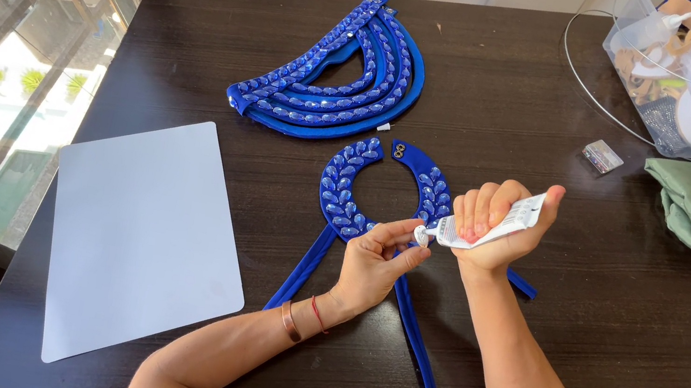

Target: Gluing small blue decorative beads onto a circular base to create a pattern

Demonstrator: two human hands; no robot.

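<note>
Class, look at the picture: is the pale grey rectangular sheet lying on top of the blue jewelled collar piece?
No: the pale grey rectangular sheet lies on the dark table, apart from the blue jewelled collar piece.

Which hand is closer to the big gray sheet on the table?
The left hand. It sits just right of the gray sheet, fingers at the glue tube's tip. The right hand is farther right, gripping the glue tube over the blue collar piece.

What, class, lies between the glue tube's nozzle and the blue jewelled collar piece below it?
Nothing visible except the left hand itself: its fingertips pinch at the nozzle of the glue tube, which the right hand holds over the collar piece.
</note>
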